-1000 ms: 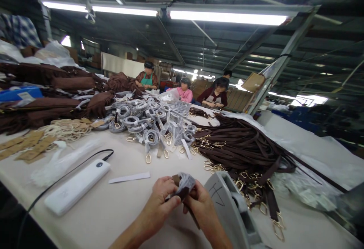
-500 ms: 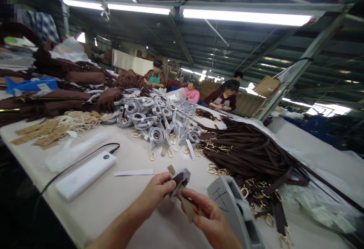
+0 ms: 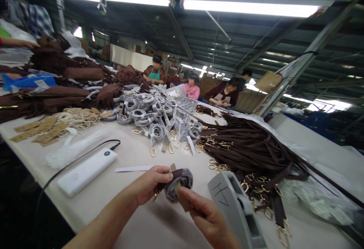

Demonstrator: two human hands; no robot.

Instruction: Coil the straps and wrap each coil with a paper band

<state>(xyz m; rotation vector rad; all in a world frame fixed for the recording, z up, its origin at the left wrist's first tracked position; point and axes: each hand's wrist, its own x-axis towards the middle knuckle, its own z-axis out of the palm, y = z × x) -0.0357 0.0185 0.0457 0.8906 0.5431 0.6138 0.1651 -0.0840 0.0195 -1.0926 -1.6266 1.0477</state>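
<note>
Left hand (image 3: 152,184): closed, thumb and fingers pinching the left side of a coiled brown strap (image 3: 186,177), which looks wrapped in clear film. Coil is up off the desk (image 3: 127,218), over its near part. Gold metal bit shows just below the left fingers.

Right hand (image 3: 206,213): thumb and index nearly together, pinching a tan strip (image 3: 183,200) at the coil's near side, strip's upper end over the coil. Another tan end sticks up at the coil's top; can't tell if same piece.

Grey holder (image 3: 226,196) with black marks just right of the right hand. White power bank (image 3: 87,171) toward the near edge, left of the hands, black cable (image 3: 78,158) plugged in and trailing over that edge. White paper strip (image 3: 132,169) between power bank and left hand. Crumpled clear film (image 3: 75,148) beyond the power bank.

Toward left end: kraft cards (image 3: 47,129), cream cords (image 3: 76,118) beside them. Mid-desk: heap of wrapped coils (image 3: 156,117), some gold clasps out. Toward right edge: loose brown straps (image 3: 256,139), clasps facing near side. Far left: brown bags (image 3: 54,101), blue package (image 3: 31,82) on top.

Far side: people in green apron (image 3: 154,74), pink top (image 3: 193,90), dark red top (image 3: 234,97).
</note>
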